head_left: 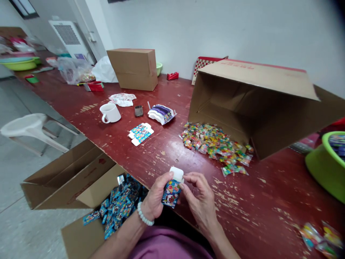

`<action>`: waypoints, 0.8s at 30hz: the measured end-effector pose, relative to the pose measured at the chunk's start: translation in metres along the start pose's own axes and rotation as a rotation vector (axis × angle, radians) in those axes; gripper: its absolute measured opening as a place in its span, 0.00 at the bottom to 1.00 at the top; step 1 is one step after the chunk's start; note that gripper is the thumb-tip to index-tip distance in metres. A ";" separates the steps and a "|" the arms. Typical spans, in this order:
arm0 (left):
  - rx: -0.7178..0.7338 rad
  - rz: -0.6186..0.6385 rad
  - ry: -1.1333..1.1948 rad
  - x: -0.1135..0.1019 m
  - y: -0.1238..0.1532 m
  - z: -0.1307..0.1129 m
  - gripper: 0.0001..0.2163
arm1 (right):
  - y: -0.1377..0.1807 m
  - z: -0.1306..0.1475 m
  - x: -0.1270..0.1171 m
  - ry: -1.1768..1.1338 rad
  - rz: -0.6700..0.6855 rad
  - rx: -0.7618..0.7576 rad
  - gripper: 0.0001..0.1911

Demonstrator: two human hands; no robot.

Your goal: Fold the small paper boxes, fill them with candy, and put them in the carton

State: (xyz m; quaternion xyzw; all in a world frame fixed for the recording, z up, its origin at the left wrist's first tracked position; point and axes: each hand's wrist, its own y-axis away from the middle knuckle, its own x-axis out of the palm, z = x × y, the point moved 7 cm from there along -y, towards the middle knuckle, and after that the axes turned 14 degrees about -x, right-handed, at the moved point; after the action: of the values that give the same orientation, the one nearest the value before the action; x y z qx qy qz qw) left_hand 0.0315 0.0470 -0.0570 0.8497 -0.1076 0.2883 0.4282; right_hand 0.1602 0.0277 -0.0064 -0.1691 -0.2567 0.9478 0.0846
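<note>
Lying between both hands, long axis running away from the body: one small blue printed card box (171, 191), white flap at the far end, clasped by the left hand (155, 196); right hand (201, 194), thumb and forefinger nearly together at its right edge, pinch uncertain. Tipped brown cardboard carton (258, 77): bright clear-wrapped sweets (212, 142) at its mouth. Low brown cardboard carton with spread flaps (81, 233): blue printed packets (121, 201).

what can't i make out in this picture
All in the head view:
Inside of the small blue box: hidden by its own walls.
Some fingers of the left hand: hidden behind that box.
Whatever lies under the top blue packs: covered by them.
Far side of the lime-green basin: cut off by the right edge.
Dark device's markings: too small to read.
</note>
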 end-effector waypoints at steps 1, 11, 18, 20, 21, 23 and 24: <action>0.028 -0.004 -0.012 0.000 0.001 0.000 0.15 | 0.001 -0.001 0.002 -0.056 0.003 0.027 0.05; 0.100 0.064 -0.072 0.009 0.007 0.001 0.13 | 0.010 -0.020 0.020 -0.510 -0.039 0.380 0.13; 0.101 0.051 -0.032 0.012 0.010 -0.001 0.13 | -0.002 -0.001 0.009 -0.178 0.074 0.044 0.05; 0.114 0.054 -0.069 0.015 0.011 0.000 0.15 | 0.000 -0.008 0.010 -0.273 0.064 0.139 0.05; 0.117 0.061 -0.082 0.016 0.011 0.000 0.16 | 0.001 -0.012 0.010 -0.328 0.028 0.201 0.05; 0.090 0.082 -0.093 0.019 0.011 0.000 0.18 | 0.002 -0.017 0.007 -0.381 -0.039 0.263 0.07; 0.059 0.090 -0.095 0.019 0.011 0.001 0.20 | 0.001 -0.015 0.005 -0.361 -0.034 0.233 0.08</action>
State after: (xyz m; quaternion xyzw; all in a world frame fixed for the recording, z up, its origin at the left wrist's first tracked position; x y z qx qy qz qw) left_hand 0.0427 0.0412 -0.0393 0.8690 -0.1573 0.2694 0.3841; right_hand 0.1609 0.0351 -0.0202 0.0186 -0.1592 0.9844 0.0721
